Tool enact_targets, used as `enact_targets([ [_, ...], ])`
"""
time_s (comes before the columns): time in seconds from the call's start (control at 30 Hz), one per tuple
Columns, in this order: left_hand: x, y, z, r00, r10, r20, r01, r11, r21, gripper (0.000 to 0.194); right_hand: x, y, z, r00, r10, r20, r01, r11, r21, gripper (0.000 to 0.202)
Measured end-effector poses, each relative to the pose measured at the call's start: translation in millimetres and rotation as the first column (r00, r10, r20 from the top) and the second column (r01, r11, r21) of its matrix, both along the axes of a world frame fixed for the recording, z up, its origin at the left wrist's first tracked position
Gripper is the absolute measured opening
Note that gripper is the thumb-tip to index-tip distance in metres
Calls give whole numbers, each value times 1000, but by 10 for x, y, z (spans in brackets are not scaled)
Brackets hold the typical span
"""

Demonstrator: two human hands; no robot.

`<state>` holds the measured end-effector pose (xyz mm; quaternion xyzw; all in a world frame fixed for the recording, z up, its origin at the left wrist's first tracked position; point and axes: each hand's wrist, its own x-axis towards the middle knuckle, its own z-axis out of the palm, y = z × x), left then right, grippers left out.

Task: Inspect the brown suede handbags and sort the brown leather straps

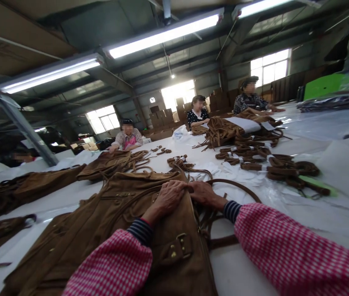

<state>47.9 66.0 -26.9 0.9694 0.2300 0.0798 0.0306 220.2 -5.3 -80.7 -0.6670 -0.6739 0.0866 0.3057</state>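
Your left hand (169, 196) lies palm down on the top edge of the brown suede bag (115, 230), fingers curled over the rim and gripping it. Your right hand (204, 192) sits just beside it, touching it at the fingertips, and closes on the same edge of the bag where the strap (239, 187) loops out to the right. Both forearms come in from the bottom of the view in pink checked sleeves (285, 250) with striped cuffs showing at the wrists.

The bag lies flat on the white table (316, 213), right in front of you, its brass buckle (183, 243) facing up near your left forearm. The strap arcs from under your right hand across the table and back toward your right sleeve.

More brown bags (32, 185) lie in a row to your left, and another one (112, 162) rests just beyond yours. Coiled straps (291, 168) lie piled to your right, well apart from your hands, with a fringed heap (220, 129) farther back.

Three people sit along the far side of the table: one in pink (127, 137), one in a dotted top (197, 113) and one in a patterned shirt (250, 98), whose arm reaches onto the table. Tube lights (165, 35) run overhead.
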Motion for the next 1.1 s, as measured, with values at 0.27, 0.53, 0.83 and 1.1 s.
enact_targets([
  [0.27,60,55,-92,997,29,-68,-26,999,35,38,181,-289,212,956,209,-207,-207,978,34,30],
  [0.53,80,62,-133,998,25,-54,-24,1000,16,39,249,-1024,409,782,433,-448,-520,850,-86,27],
  [0.83,93,2,-25,999,41,-10,-42,998,-36,35,49,-1547,376,992,97,-82,-83,984,158,14],
  [1.1,-323,-837,162,999,26,35,-21,992,-123,55,-252,-1587,84,935,203,-290,-202,979,33,5],
])
